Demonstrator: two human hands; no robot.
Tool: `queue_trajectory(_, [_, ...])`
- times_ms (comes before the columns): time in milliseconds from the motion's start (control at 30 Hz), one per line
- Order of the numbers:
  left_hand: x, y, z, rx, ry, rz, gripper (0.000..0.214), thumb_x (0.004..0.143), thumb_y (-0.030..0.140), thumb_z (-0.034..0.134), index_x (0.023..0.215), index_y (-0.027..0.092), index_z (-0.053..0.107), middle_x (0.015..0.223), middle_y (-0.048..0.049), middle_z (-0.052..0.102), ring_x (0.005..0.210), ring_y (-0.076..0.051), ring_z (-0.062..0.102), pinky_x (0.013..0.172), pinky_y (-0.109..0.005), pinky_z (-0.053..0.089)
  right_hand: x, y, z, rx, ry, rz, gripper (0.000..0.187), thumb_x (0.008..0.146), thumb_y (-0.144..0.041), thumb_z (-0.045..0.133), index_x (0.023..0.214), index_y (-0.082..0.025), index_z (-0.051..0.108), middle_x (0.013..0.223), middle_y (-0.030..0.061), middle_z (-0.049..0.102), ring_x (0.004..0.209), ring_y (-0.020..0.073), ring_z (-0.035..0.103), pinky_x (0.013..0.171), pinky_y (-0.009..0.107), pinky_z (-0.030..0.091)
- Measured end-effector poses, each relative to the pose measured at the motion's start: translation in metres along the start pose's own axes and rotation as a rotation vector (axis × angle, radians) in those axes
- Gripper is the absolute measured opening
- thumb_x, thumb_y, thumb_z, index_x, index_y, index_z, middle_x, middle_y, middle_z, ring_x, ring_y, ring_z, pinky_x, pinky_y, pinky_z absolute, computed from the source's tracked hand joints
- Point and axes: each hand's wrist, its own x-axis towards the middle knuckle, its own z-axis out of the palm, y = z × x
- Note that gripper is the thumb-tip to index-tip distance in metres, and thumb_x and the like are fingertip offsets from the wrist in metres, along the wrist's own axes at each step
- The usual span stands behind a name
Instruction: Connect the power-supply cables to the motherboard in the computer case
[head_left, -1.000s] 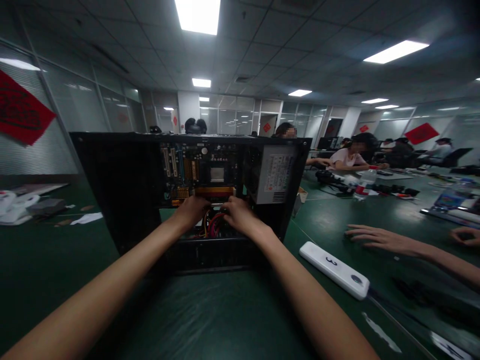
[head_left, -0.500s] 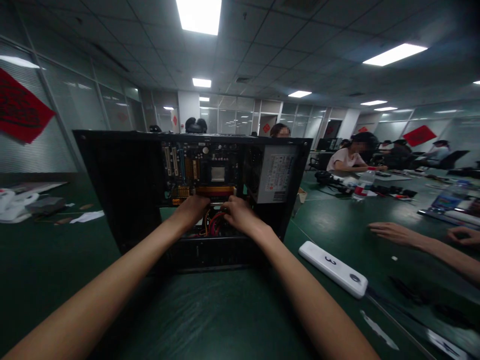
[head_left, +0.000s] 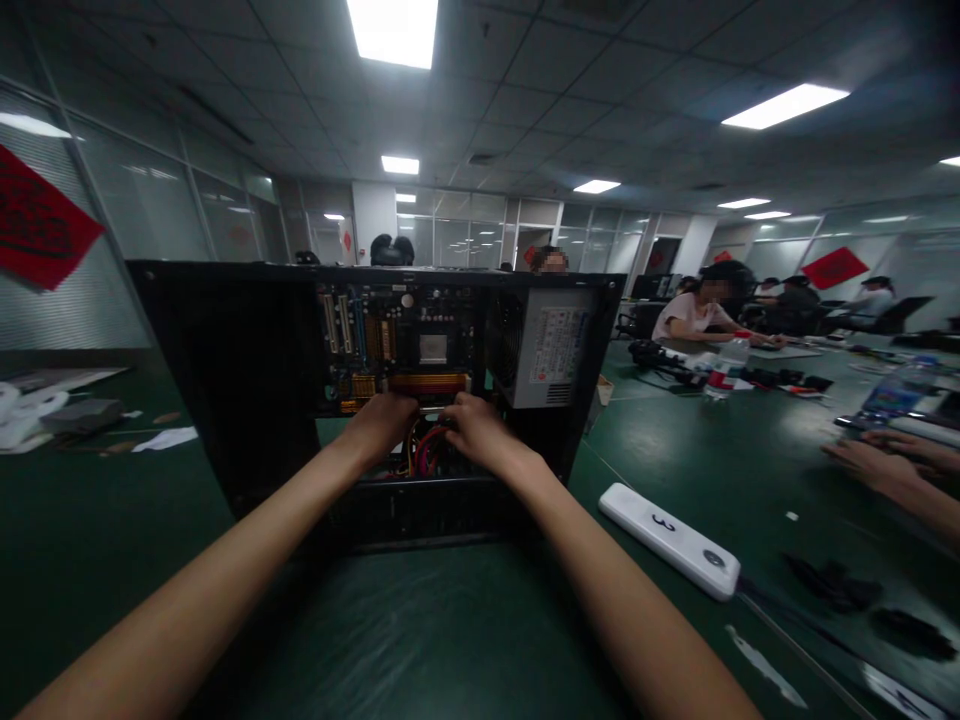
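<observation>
An open black computer case point(head_left: 450, 535) stands on the green table in front of me, its inside facing me. The motherboard point(head_left: 375, 350) shows a square silver chip point(head_left: 433, 348) and orange memory slots point(head_left: 429, 384). My left hand point(head_left: 381, 425) and my right hand point(head_left: 476, 425) are both inside the case at the board's lower edge, just below those slots. Their fingers are curled in, and a thin pale strip point(head_left: 431, 409) shows between them; what the fingertips grip is hidden. Red and yellow cables point(head_left: 427, 450) hang below the hands. A silver power supply point(head_left: 555, 345) sits at upper right.
A white power bank point(head_left: 667, 540) marked 3 lies right of the case, with a cable. Another person's hands point(head_left: 892, 465) are at the far right. Bottles point(head_left: 727, 368), black items point(head_left: 832, 580) and a grey block point(head_left: 82, 415) lie about the table point(head_left: 375, 640).
My hands stay at almost the same spot below the slots. The other person's hands at the right have drawn back and come together. The view has shifted slightly.
</observation>
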Motion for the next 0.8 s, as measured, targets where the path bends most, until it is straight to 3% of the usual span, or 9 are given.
queue_trajectory(800, [-0.0004,0.0007,0.0001,0.02,-0.009,0.02,0.023,0.09,0.019,0.05,0.096,0.017,0.072,0.097,-0.0139,0.074,0.091,-0.026,0.071,0.074,-0.03,0.049,-0.0002,0.0027,0.0045,0.012,0.023,-0.017,0.025,0.085,-0.019,0.062,0.108,-0.017,0.071,0.102,0.009,0.06,0.095,0.0207,0.06,0.081,0.028,0.045])
